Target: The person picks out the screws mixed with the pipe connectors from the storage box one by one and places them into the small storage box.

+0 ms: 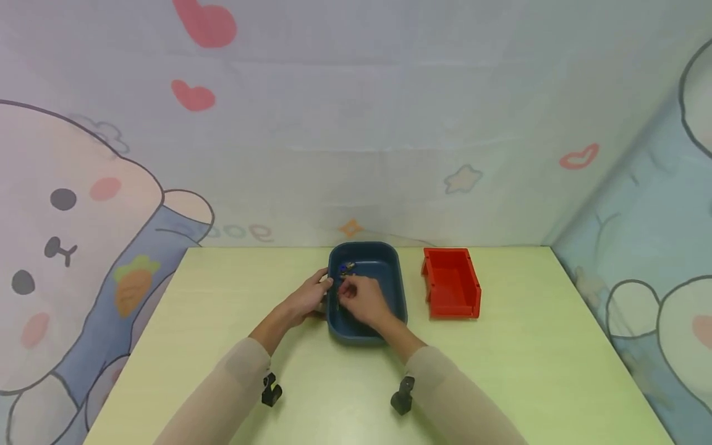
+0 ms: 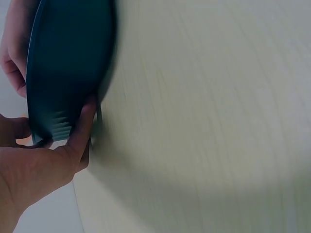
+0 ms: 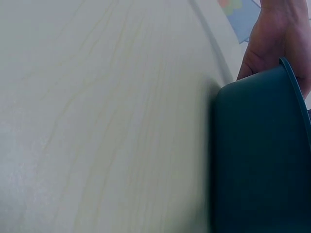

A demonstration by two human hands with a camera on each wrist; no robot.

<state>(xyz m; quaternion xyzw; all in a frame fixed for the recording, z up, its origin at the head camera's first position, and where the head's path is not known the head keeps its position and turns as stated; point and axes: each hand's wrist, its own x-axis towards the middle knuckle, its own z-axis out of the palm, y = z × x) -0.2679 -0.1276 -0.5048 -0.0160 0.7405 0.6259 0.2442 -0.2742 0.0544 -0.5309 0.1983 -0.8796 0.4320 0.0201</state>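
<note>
Just beyond my right hand [image 1: 363,300], whose curled fingers hide whether they pinch anything, small parts [image 1: 348,267] lie in the blue tray [image 1: 364,338] my left hand [image 1: 303,298] grips, an apparent picking step that likely calls next for a precise fingertip lift.

The person's left forearm [image 1: 228,386] and right forearm [image 1: 453,389] reach forward, converging. The left hand [image 1: 303,299] grips, thumb uppermost; the right hand [image 1: 364,300] angles inward, fingers curled (their tips partly hidden).
</note>
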